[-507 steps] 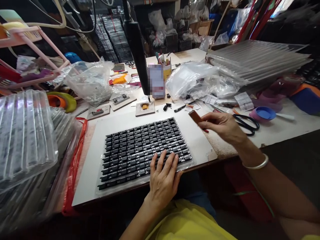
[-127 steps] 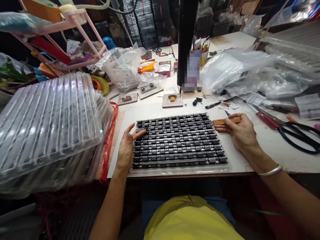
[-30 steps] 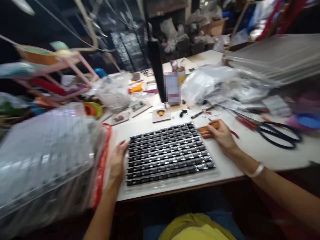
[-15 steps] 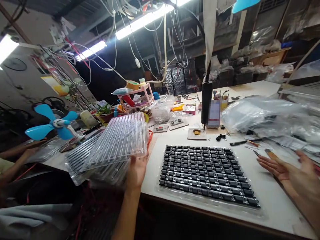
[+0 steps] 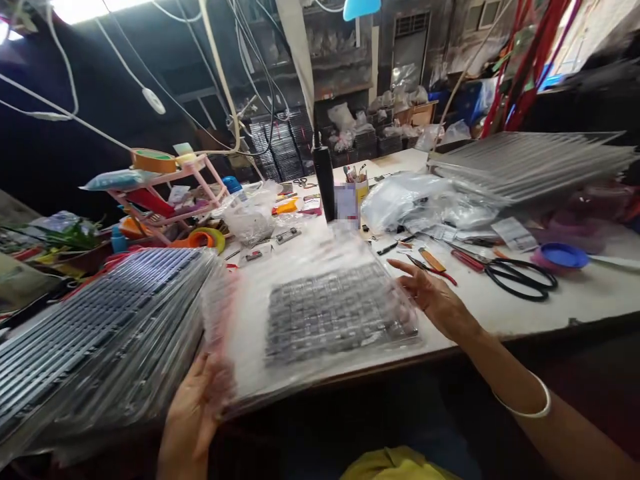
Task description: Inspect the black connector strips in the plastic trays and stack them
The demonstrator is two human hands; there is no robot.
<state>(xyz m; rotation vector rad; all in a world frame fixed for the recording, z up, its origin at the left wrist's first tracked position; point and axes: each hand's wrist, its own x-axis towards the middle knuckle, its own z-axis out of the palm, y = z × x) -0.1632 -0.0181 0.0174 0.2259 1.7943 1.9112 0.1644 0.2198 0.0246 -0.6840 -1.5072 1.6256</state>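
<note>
My left hand (image 5: 197,403) grips the near left corner of a clear ribbed plastic tray (image 5: 250,320), which hangs blurred over the tray of black components (image 5: 340,313) on the white board (image 5: 470,313). My right hand (image 5: 433,300) is open, fingers spread, touching the right edge of the clear tray. The small wooden-handled tool (image 5: 431,260) lies on the table just beyond my right hand.
A tall stack of clear trays (image 5: 90,333) stands at my left. Black scissors (image 5: 520,277), a blue lid (image 5: 560,255), plastic bags (image 5: 420,200) and another tray stack (image 5: 530,160) lie to the right. A pink rack (image 5: 165,200) and a black post (image 5: 325,183) stand behind.
My left hand has carried a clear tray from the left stack rightward over the component tray. My right hand has left the wooden tool on the table and reached to the tray's edge.
</note>
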